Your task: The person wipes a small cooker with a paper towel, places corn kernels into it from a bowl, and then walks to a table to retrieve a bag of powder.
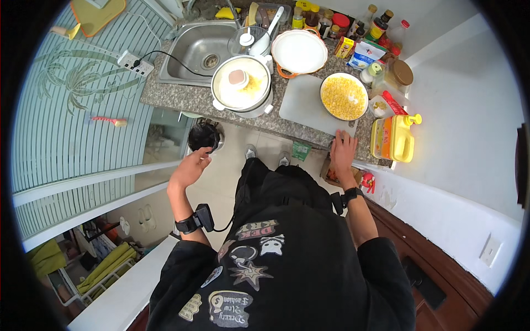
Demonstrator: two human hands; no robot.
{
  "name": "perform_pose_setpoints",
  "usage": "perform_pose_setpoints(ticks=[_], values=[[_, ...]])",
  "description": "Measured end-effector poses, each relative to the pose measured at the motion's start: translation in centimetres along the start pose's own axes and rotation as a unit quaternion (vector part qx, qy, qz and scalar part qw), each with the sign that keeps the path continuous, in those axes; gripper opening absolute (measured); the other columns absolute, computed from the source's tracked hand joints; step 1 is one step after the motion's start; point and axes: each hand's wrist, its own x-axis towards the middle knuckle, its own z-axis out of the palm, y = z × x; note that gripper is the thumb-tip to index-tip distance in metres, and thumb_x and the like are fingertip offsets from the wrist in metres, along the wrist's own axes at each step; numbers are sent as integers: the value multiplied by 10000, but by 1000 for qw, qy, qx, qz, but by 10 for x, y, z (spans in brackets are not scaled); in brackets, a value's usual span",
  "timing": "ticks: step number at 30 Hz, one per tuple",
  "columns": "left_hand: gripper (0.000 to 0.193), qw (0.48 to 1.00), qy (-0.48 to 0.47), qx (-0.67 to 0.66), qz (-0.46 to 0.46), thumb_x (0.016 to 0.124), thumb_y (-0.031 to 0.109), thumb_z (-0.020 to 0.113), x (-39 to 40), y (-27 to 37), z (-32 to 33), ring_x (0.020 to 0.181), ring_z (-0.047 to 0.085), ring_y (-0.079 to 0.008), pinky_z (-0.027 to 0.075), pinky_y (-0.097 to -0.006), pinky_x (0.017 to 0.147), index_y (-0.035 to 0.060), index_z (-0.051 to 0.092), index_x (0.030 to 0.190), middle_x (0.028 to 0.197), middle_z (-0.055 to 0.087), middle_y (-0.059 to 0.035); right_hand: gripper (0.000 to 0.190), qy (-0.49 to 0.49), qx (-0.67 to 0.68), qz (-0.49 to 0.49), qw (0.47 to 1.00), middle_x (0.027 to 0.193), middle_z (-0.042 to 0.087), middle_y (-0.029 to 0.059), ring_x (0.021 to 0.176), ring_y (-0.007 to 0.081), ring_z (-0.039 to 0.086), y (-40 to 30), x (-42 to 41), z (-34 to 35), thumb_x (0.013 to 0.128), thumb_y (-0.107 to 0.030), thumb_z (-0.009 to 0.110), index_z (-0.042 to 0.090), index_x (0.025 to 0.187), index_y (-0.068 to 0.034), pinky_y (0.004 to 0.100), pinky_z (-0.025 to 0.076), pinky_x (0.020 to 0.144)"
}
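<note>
My left hand (191, 169) hangs in the air with bent fingers apart and nothing in it, in front of a bin (203, 136) with a black liner. My right hand (343, 152) rests at the counter's front edge, its fingertips by the near corner of a grey cutting board (299, 101). On that board stands a round bowl (323, 96) of yellow corn kernels (343, 99). To its left, a white electric pot (265, 108) has a lid with a pale knob (237, 78); something yellow shows through. A white dish with orange handles (299, 51) sits behind the board.
A steel sink (182, 53) is at the back left, with a glass lid (247, 40) near its right side. A power strip (135, 63) feeds a black cord. Sauce bottles (327, 20) line the back; a yellow jug (401, 138) stands at the right edge. Below is a cardboard box (331, 173).
</note>
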Motion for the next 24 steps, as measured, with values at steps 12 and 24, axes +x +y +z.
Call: perform_pose_setpoints(ticks=[12, 24], values=[[386, 1000, -8, -7, -7, 957, 217, 558, -7, -5, 0, 984, 648, -307, 489, -386, 867, 88, 545, 1320, 1103, 667, -161, 525, -57, 14, 26, 998, 1309, 476, 168, 1261, 357, 418, -4, 0, -5, 812, -72, 602, 528, 1331, -35, 600, 220, 1129], [392, 1000, -12, -3, -14, 952, 234, 572, -15, -6, 9, 991, 652, -338, 502, -398, 870, 91, 546, 1316, 1125, 663, -191, 430, -58, 128, -9, 990, 1310, 482, 173, 1245, 361, 432, -19, -6, -13, 808, -1, 583, 585, 1236, -45, 583, 256, 1113]])
